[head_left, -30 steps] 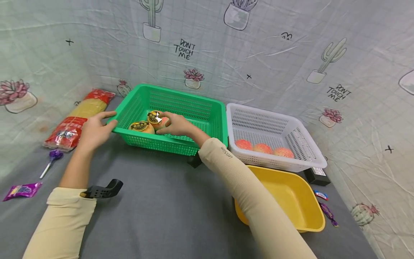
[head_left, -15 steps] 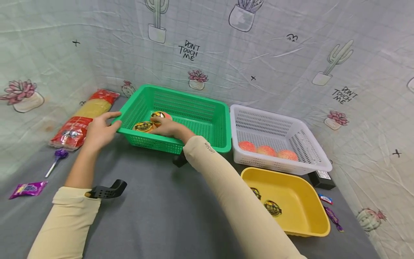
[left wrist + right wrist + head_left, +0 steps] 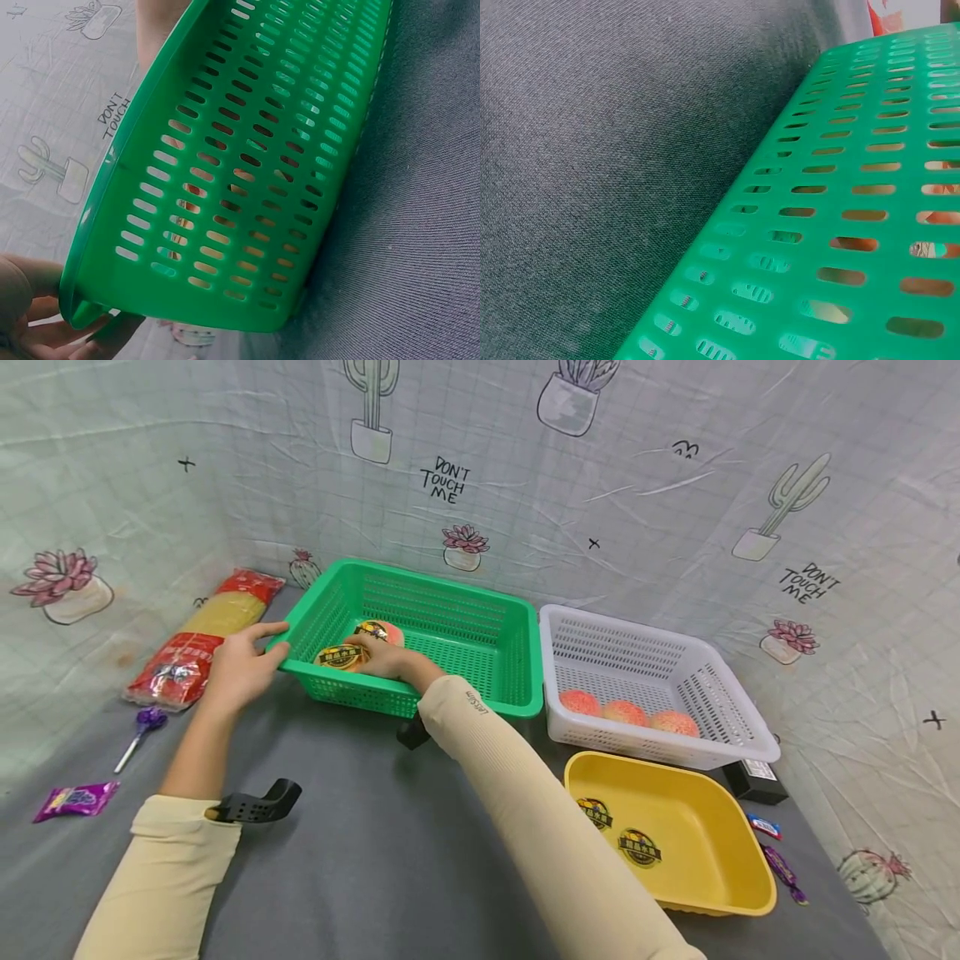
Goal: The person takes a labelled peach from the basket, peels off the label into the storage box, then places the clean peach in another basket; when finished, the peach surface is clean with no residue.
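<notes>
In the head view my left hand [image 3: 243, 668] grips the left rim of a green plastic basket [image 3: 480, 697]. The left wrist view shows its fingers around the basket's corner. My right hand [image 3: 382, 657] reaches over the front rim into this basket, with thumb and fingers around the right side of a yellow-orange peach [image 3: 340, 657]. A round black-and-gold sticker covers that peach's top. Right behind it lies a pinker peach [image 3: 381, 632] bearing a similar sticker, partly hidden by the right hand. The right wrist view shows mostly the slotted basket wall [image 3: 840, 195].
A white basket [image 3: 720, 752] with three peaches [image 3: 625, 712] stands to the right. In front of it, a yellow basin [image 3: 697, 835] has two round stickers [image 3: 639, 847] inside. A red-yellow packet [image 3: 191, 647], a lollipop [image 3: 146, 724] and a purple-wrapped candy [image 3: 77, 801] lie at left.
My right hand has moved from the rear peach, left and toward me, to the front one. My left hand keeps its grip on the rim. The whole view has shifted slightly.
</notes>
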A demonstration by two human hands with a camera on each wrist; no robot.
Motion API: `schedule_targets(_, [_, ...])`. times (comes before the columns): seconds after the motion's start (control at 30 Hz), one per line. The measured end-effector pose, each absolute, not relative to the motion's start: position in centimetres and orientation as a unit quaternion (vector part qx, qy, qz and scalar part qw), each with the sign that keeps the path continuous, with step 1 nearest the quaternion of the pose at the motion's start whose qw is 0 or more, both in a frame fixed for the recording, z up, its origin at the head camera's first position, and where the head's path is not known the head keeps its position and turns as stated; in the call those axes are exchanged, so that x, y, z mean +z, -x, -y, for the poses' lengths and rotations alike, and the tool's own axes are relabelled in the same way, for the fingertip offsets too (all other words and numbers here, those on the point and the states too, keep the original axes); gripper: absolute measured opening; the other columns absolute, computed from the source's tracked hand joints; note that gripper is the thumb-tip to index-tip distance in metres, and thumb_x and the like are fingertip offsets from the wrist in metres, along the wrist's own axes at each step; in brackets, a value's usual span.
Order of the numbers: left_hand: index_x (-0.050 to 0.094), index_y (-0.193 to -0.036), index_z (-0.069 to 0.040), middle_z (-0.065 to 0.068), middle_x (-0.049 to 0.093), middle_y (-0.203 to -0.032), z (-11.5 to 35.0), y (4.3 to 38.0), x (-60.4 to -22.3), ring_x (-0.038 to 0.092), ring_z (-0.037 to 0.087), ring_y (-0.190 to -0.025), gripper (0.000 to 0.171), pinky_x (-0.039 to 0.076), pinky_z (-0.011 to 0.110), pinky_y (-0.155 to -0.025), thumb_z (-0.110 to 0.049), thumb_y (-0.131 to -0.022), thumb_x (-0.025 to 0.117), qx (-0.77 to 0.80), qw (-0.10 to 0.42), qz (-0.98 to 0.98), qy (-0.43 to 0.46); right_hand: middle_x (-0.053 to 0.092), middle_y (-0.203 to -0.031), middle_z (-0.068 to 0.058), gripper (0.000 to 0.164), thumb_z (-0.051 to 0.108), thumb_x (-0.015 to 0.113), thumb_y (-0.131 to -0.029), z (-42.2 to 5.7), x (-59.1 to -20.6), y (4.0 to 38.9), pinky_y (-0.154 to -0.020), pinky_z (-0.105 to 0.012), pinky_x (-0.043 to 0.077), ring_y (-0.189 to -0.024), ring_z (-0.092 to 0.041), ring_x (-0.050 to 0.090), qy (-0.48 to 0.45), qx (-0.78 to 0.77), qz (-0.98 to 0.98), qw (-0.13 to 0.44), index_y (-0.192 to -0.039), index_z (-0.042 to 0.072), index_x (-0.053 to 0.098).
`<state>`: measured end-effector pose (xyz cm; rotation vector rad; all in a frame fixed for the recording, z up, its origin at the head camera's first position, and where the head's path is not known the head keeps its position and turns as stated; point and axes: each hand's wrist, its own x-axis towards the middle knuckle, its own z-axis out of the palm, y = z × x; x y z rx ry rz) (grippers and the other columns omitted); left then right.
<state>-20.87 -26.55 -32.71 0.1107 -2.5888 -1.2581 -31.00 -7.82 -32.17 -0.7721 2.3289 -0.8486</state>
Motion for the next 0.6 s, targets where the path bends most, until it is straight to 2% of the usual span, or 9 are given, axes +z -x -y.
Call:
schedule_targets(0.1, [0.047,-0.137,0.002,-0.001,0.034,-0.053,26.54,20.71,-32.72,0.035,0.011,-0.041,0.045,0.033,0.028,-0.041,-0.022,-0.099,0.046,-0.431,0.131,0.892,-0.038,0.039,-0.135,-0.009,0.057,0.012,0.061,-0.093,7.74,-32.36,30.98,-0.085,-0.025,0.04,-0.114,-0.019,0.044,0.247,-0.373,-0.846,0.291,-0.143,0.013,0.035])
schedule_targets(0.2, [0.046,-0.137,0.002,-0.001,0.034,-0.052,26.49,20.77,-32.72,0.035,0.012,-0.041,0.045,0.033,0.028,-0.041,-0.022,-0.099,0.045,-0.429,0.133,0.893,-0.036,0.04,-0.125,-0.009,0.054,0.008,0.062,-0.092,7.7,-32.45,31.1,-0.079,-0.026,0.041,-0.104,-0.019,0.045,0.227,-0.412,-0.829,0.303,-0.139,0.012,0.037])
schedule_targets(0.43, [0.047,-0.137,0.003,-0.001,0.035,-0.053,26.51,20.87,-32.83,0.036,0.012,-0.042,0.045,0.033,0.028,-0.042,-0.021,-0.099,0.046,-0.429,0.136,0.892,-0.034,0.034,-0.133,-0.009,0.05,0.003,0.058,-0.093,7.77,-32.31,31.0,-0.077,-0.025,0.04,-0.102,-0.019,0.043,0.237,-0.42,-0.817,0.315,-0.135,0.011,0.032])
schedule_targets(0.53, [0.047,-0.137,0.003,-0.001,0.035,-0.053,26.56,20.92,-32.85,0.036,0.012,-0.042,0.045,0.033,0.028,-0.042,-0.021,-0.098,0.046,-0.429,0.137,0.892,-0.032,0.035,-0.132,-0.009,0.054,0.005,0.057,-0.094,7.82,-32.21,30.87,-0.076,-0.024,0.04,-0.1,-0.018,0.045,0.238,-0.42,-0.811,0.331,-0.14,0.013,0.03])
schedule_targets(0.6, [0.047,-0.137,0.003,-0.001,0.034,-0.053,26.59,20.95,-32.86,0.036,0.012,-0.042,0.045,0.033,0.028,-0.042,-0.021,-0.098,0.046,-0.43,0.138,0.892,-0.034,0.034,-0.136,-0.009,0.059,0.008,0.057,-0.094,7.88,-32.14,30.82,-0.078,-0.024,0.04,-0.104,-0.018,0.044,0.246,-0.408,-0.813,0.334,-0.145,0.015,0.028])
